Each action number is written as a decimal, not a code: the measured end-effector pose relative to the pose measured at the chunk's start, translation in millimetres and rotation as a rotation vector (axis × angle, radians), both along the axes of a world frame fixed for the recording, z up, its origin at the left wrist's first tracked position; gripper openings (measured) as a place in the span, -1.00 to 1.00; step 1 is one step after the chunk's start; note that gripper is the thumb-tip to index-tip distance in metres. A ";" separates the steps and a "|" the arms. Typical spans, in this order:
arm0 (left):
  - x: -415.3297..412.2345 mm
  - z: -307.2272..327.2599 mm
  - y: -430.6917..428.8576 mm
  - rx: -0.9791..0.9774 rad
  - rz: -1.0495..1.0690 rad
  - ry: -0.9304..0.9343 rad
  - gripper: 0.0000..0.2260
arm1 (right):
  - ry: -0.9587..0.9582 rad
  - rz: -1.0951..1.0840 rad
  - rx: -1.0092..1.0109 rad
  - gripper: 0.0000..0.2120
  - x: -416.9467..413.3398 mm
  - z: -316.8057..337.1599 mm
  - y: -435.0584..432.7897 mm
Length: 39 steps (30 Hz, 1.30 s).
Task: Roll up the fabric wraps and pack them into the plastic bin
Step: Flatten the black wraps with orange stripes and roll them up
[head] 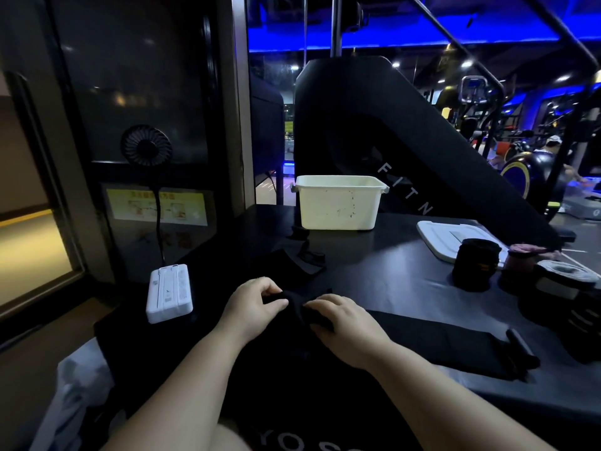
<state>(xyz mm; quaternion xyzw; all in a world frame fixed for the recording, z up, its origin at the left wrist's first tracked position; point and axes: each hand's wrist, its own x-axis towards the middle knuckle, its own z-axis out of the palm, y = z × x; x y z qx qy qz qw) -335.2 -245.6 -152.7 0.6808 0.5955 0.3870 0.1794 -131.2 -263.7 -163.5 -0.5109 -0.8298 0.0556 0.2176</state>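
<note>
In the head view, the left hand (257, 304) and the right hand (346, 320) meet at the near middle of the dark counter (390, 255), both on one black fabric wrap (294, 302). The left grip is closed on the wrap's bunched end, fingers curled over its top and thumb against its side. The right grip pinches the same bunch from the other side, fingers bent over the cloth. Black cloth on a dark surface hides whether the bunch is a tight roll or loose folds. From under the right hand a long flat black fabric strip (439, 340) lies along the counter toward the right; whether it is one piece with the held wrap cannot be told.

The open white plastic bin (325, 206) stands upright at the far edge of the counter, straight beyond the hands and well apart from them. Its near wall hides the inside. A flat white plastic lid (445, 234) lies on the counter to the right of the bin. Just in front of the lid stands a black rolled wrap (476, 260) with a small yellow label, a pink rolled wrap (520, 260) just beside it, and a white-and-grey rolled wrap (567, 271) further right. Loose black fabric pieces (299, 258) lie between the hands and the bin.

A white rectangular power bank (169, 292) lies left of the left hand. A small round black fan (146, 144) sits on the dark panel above it.
</note>
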 end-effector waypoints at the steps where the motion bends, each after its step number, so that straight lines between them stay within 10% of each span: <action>1: 0.3 0.6 1.6 0.019 -0.004 -0.012 -0.90 | 0.003 -0.005 0.000 -0.62 -0.1 0.6 0.0; 16: 2.3 8.9 3.2 -0.197 -0.062 -0.143 -0.89 | -0.001 -0.035 -0.106 -0.55 -1.4 8.2 -7.0; 24: -2.1 20.1 -10.2 -0.416 -0.247 -0.881 -0.56 | -0.014 -0.059 -0.120 -0.53 -0.2 7.0 -5.8; 39: 2.3 13.8 -3.7 -0.130 0.121 -0.386 -0.75 | -0.025 -0.051 -0.128 -0.58 -1.2 8.2 -7.6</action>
